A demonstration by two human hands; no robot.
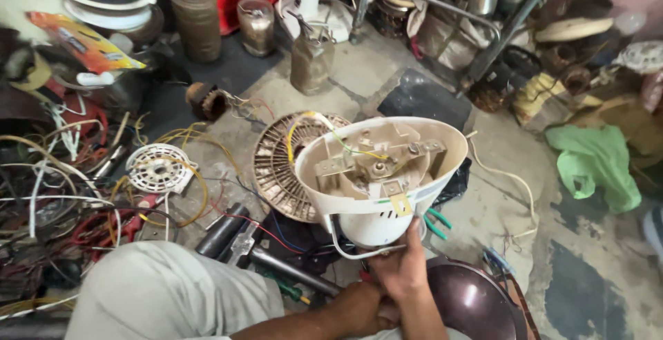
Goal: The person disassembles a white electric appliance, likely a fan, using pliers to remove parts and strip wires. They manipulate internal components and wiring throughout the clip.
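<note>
I hold a white plastic appliance housing (376,195) with its open side tilted up, showing metal brackets, screws and yellow wires inside. My right hand (402,267) grips its narrow lower end, thumb against a white cable loop. My left hand (359,307) is curled just below and left of it, close to the housing's bottom; what it holds is hidden. A round brown vented cover (280,167) leans behind the housing on the left. Green-handled pliers (435,222) lie under the housing's right side.
A tangle of wires (62,195) and a white round plastic part (160,168) lie at left. Black tubes (221,231) and a green-handled screwdriver (293,291) rest by my knee (159,291). A dark maroon dome (473,302) sits lower right, a green cloth (597,164) at right, a brown canister (311,60) behind.
</note>
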